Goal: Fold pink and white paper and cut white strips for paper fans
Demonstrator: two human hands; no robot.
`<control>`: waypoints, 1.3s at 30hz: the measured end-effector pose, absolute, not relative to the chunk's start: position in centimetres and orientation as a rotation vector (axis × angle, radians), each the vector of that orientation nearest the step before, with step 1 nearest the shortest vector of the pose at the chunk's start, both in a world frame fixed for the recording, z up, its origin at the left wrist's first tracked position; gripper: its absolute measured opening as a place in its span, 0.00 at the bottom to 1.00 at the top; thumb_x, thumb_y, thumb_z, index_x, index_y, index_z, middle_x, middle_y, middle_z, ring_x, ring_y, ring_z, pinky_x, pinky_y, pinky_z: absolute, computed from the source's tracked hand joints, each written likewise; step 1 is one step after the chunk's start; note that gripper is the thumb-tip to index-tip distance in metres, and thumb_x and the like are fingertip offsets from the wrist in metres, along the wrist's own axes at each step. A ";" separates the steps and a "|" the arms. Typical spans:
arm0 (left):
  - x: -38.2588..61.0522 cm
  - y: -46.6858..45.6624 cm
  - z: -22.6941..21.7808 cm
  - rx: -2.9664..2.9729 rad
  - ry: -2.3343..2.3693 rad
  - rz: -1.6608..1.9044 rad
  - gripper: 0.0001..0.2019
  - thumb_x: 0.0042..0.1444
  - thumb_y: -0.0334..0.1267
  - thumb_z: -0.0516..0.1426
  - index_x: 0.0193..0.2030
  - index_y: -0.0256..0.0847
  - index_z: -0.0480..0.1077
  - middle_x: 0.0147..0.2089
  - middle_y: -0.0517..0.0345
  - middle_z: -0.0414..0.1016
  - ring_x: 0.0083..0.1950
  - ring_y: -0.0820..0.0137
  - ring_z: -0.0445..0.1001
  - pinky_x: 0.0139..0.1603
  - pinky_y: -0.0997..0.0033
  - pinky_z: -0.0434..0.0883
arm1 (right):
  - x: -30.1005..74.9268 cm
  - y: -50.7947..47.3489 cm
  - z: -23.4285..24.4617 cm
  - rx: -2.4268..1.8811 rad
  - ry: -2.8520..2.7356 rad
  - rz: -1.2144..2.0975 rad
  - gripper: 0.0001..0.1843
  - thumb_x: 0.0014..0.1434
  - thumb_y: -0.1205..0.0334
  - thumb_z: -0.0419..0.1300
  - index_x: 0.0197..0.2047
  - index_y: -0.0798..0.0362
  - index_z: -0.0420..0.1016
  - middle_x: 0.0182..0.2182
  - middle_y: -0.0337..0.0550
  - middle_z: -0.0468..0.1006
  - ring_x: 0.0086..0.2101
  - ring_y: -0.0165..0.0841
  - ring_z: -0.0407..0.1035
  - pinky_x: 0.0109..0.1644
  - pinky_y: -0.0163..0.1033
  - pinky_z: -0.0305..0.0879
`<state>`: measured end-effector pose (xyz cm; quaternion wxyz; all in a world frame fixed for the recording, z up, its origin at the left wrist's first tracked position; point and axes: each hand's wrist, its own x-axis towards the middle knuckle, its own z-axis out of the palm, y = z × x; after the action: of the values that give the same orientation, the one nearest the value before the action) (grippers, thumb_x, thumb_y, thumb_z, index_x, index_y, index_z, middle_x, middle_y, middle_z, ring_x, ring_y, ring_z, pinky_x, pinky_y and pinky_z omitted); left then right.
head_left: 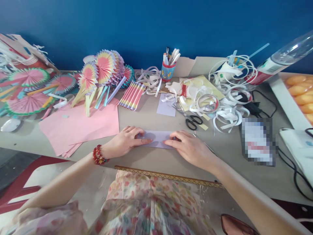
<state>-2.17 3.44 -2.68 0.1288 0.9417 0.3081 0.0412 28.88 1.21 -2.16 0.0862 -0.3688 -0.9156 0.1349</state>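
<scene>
As I look across at the work, a lavender paper strip (pixel 158 137) lies flat near the front edge of the tabletop (pixel 146 159), its long side running left to right between the person's two hands. The left hand (pixel 126 141) covers one end and the right hand (pixel 190 147) the other, thumbs along the near part and curled fingers toward the far edge; from here I cannot tell whether they pinch the paper or only press it down. A red beaded bracelet (pixel 98 155) circles the left wrist. Just beyond the strip are black-handled scissors (pixel 187 116), blades pointing away toward a lavender sheet (pixel 166 106). Pink paper sheets (pixel 93 125) overlap beside the left hand, and past them sits a pleated paper piece (pixel 132 97) banded in pink, yellow and lavender. Farther left, finished-looking paper rosettes (pixel 105 65) lean together on strip handles. On the other side, curled white paper scraps (pixel 227 117) tangle around a tape roll (pixel 216 103). A decorated cup (pixel 168 71) of pens stands near the blue wall (pixel 146 26), while a clear plastic bottle (pixel 281 62) tilts, in my view, at far right, near a white box (pixel 281 94) holding yellow-orange objects.
</scene>
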 end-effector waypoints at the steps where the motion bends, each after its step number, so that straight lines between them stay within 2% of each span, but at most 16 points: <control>1: -2.1 3.5 -2.6 2.781 0.860 0.092 0.30 0.62 0.23 0.46 0.66 0.59 0.61 0.55 0.50 0.66 0.51 0.62 0.66 0.54 0.59 0.64 | 28.8 1.3 -2.1 -1.065 -2.751 0.381 0.25 0.63 0.75 0.49 0.57 0.43 0.71 0.46 0.46 0.71 0.45 0.37 0.66 0.47 0.41 0.63; 6: -2.1 4.0 -2.3 2.912 0.737 -0.021 0.34 0.60 0.22 0.48 0.68 0.61 0.56 0.59 0.50 0.66 0.54 0.58 0.66 0.56 0.54 0.64 | 28.7 1.5 -2.2 -0.952 -2.838 0.304 0.27 0.65 0.74 0.50 0.60 0.37 0.69 0.46 0.45 0.72 0.45 0.37 0.65 0.46 0.41 0.63; 11: -2.4 4.0 -2.1 2.931 0.722 -0.020 0.34 0.59 0.22 0.52 0.67 0.61 0.58 0.59 0.52 0.67 0.54 0.59 0.68 0.59 0.55 0.63 | 28.8 1.3 -2.4 -0.952 -2.838 0.279 0.24 0.66 0.71 0.52 0.59 0.36 0.70 0.46 0.44 0.74 0.44 0.37 0.66 0.45 0.41 0.62; 16: -2.3 3.7 -1.7 2.940 0.716 0.016 0.26 0.63 0.27 0.52 0.64 0.56 0.63 0.57 0.51 0.70 0.54 0.60 0.68 0.60 0.54 0.63 | 28.5 0.9 -2.3 -0.942 -2.873 0.119 0.21 0.66 0.69 0.54 0.56 0.39 0.73 0.45 0.44 0.75 0.43 0.37 0.65 0.44 0.40 0.62; 20: -0.7 3.0 -1.7 2.958 0.665 0.156 0.18 0.65 0.29 0.51 0.59 0.47 0.69 0.56 0.52 0.72 0.55 0.61 0.68 0.63 0.53 0.61 | 28.2 0.9 -2.3 -0.869 -2.922 -0.018 0.17 0.67 0.65 0.53 0.55 0.41 0.73 0.44 0.43 0.77 0.42 0.37 0.66 0.44 0.41 0.62; 23: 0.9 1.9 -2.1 2.938 0.647 0.167 0.19 0.66 0.39 0.53 0.62 0.42 0.66 0.60 0.50 0.70 0.60 0.60 0.66 0.68 0.53 0.56 | 28.1 1.0 -2.3 -0.863 -2.922 -0.029 0.16 0.67 0.64 0.53 0.55 0.42 0.74 0.43 0.43 0.77 0.42 0.37 0.66 0.44 0.41 0.62; 26: 1.4 0.9 -2.7 2.933 0.654 0.102 0.31 0.64 0.55 0.52 0.66 0.37 0.62 0.66 0.46 0.64 0.67 0.56 0.60 0.71 0.51 0.50 | 28.2 0.9 -2.3 -0.875 -2.902 0.014 0.17 0.65 0.66 0.55 0.55 0.43 0.74 0.43 0.44 0.77 0.43 0.38 0.66 0.45 0.42 0.63; 29: 0.3 0.1 -3.2 2.932 0.714 0.056 0.37 0.63 0.62 0.46 0.70 0.37 0.56 0.71 0.47 0.56 0.71 0.56 0.52 0.73 0.49 0.44 | 28.4 0.8 -2.6 -0.884 -2.888 0.026 0.19 0.64 0.69 0.56 0.56 0.43 0.73 0.44 0.44 0.77 0.43 0.38 0.66 0.45 0.42 0.63; 35: -3.9 -2.2 -3.4 2.881 0.951 0.005 0.40 0.63 0.63 0.44 0.73 0.34 0.47 0.72 0.45 0.51 0.73 0.57 0.51 0.73 0.52 0.43 | 28.5 0.6 -2.9 -0.902 -2.885 -0.016 0.23 0.62 0.72 0.55 0.57 0.41 0.72 0.46 0.43 0.77 0.45 0.38 0.65 0.46 0.43 0.62; 39: -5.1 -3.5 -3.0 2.828 1.125 0.117 0.33 0.68 0.53 0.46 0.72 0.35 0.48 0.71 0.44 0.53 0.72 0.56 0.52 0.72 0.50 0.47 | 28.6 0.7 -2.9 -0.866 -2.885 -0.018 0.23 0.62 0.73 0.54 0.57 0.43 0.72 0.46 0.43 0.77 0.44 0.38 0.65 0.46 0.43 0.62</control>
<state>-5.13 -3.47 -2.99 0.0479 0.9274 0.3690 0.0384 28.62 0.72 -2.87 0.0647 -0.2868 -0.9558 -0.0061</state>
